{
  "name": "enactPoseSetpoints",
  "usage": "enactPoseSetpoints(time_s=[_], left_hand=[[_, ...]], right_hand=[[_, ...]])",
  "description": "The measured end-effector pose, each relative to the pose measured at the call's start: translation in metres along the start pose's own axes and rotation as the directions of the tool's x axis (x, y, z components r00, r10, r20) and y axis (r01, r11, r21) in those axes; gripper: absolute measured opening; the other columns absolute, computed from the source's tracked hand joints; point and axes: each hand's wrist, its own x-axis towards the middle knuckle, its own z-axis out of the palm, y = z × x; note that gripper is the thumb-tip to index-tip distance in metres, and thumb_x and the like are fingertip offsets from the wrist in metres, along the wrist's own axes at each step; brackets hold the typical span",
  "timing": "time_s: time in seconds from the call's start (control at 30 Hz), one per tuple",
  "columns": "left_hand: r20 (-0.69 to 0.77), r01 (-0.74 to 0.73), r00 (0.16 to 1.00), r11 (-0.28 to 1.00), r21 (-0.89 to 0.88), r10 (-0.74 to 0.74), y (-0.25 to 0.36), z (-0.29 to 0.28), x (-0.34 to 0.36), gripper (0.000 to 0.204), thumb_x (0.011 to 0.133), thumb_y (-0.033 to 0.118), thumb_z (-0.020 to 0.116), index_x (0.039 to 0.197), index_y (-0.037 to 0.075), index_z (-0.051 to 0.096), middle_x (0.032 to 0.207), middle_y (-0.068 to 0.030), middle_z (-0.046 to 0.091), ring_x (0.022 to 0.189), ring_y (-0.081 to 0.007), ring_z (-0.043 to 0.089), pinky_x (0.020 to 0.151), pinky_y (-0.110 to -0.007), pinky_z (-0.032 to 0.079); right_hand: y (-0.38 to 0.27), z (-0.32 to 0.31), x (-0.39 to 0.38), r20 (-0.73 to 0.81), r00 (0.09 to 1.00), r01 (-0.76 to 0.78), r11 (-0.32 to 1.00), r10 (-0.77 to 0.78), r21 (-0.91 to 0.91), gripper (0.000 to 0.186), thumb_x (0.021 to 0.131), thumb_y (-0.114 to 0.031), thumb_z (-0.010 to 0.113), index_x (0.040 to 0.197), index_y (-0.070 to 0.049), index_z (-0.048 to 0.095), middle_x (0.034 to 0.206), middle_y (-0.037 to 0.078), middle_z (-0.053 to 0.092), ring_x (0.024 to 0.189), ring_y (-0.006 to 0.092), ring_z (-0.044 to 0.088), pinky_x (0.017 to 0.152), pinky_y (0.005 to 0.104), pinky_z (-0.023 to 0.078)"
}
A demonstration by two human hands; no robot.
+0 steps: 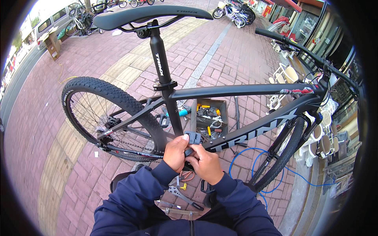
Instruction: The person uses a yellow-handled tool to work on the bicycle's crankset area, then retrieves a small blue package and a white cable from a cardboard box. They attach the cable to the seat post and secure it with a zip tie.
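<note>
A black mountain bike (236, 91) stands sideways in front of me on brick paving. My left hand (176, 152) and my right hand (205, 163) meet low on the frame, near where the seat tube joins the down tube. Together they grip a black pedal (193, 138); my left thumb rests on its top edge and my right fingers wrap under it. Dark blue sleeves cover both forearms. The crank behind the hands is hidden.
An open toolbox (212, 116) with several tools lies on the paving behind the frame. Pliers (183, 194) and other hand tools lie near my knees. A blue hose (252, 157) loops by the front wheel (279, 157). Parked bicycles (236, 11) and shopfronts stand at the back right.
</note>
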Motion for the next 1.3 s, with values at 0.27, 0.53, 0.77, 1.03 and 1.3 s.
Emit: enactPoseSetpoints(time_s=[0.27, 0.53, 0.77, 1.03, 1.3], left_hand=[[-0.034, -0.007, 0.999, 0.999, 0.032, 0.008, 0.010, 0.004, -0.004, 0.030, 0.106, 0.020, 0.051, 0.111, -0.007, 0.062, 0.099, -0.0140, 0.070, 0.089, -0.0197, 0.071, 0.074, -0.029, 0.056], [0.057, 0.032, 0.997, 0.940, 0.339, -0.055, 0.016, 0.013, -0.015, 0.028, 0.105, 0.014, 0.050, 0.122, -0.005, 0.062, 0.110, -0.0128, 0.072, 0.100, -0.0217, 0.072, 0.086, -0.031, 0.058], [0.091, 0.032, 0.993, 0.932, 0.361, -0.069, 0.015, 0.018, -0.019, 0.029, 0.103, 0.011, 0.052, 0.124, -0.006, 0.062, 0.105, -0.0081, 0.071, 0.092, -0.0143, 0.070, 0.082, -0.028, 0.057], [0.220, -0.165, 0.975, 0.753, 0.637, 0.027, 0.024, 0.014, -0.024, 0.043, 0.094, 0.001, 0.064, 0.136, -0.001, 0.057, 0.107, -0.0024, 0.068, 0.091, -0.0069, 0.062, 0.083, -0.023, 0.051], [0.408, -0.370, 0.904, 0.706, 0.603, 0.126, 0.036, 0.005, -0.018, 0.053, 0.089, 0.002, 0.073, 0.139, 0.000, 0.055, 0.119, -0.0055, 0.060, 0.107, -0.0124, 0.061, 0.093, -0.026, 0.050]], right_hand=[[0.002, -0.017, 0.006, 0.062, 0.997, -0.043, 0.999, 0.041, 0.029, 0.031, 0.082, -0.017, 0.081, 0.097, -0.004, 0.058, 0.079, 0.014, 0.069, 0.069, 0.0295, 0.071, 0.060, 0.0339, 0.053], [0.019, -0.035, 0.019, -0.164, 0.905, -0.220, 0.761, 0.393, 0.610, 0.026, 0.094, -0.019, 0.074, 0.100, -0.002, 0.056, 0.067, -0.001, 0.061, 0.053, 0.0024, 0.050, 0.047, 0.0210, 0.039], [0.023, -0.030, 0.018, -0.249, 0.924, -0.188, 0.913, 0.289, 0.362, 0.022, 0.093, -0.015, 0.074, 0.094, 0.000, 0.057, 0.068, -0.001, 0.061, 0.061, 0.0021, 0.049, 0.053, 0.0227, 0.042], [0.020, -0.041, 0.021, -0.087, 0.934, -0.258, 0.823, 0.346, 0.506, 0.020, 0.093, -0.016, 0.073, 0.096, -0.001, 0.059, 0.068, -0.002, 0.060, 0.061, 0.0027, 0.052, 0.053, 0.0218, 0.042], [0.011, -0.052, 0.017, 0.136, 0.932, -0.343, 0.696, 0.336, 0.631, 0.025, 0.094, -0.023, 0.074, 0.099, -0.003, 0.061, 0.068, -0.002, 0.057, 0.056, 0.0021, 0.047, 0.049, 0.0192, 0.036]])
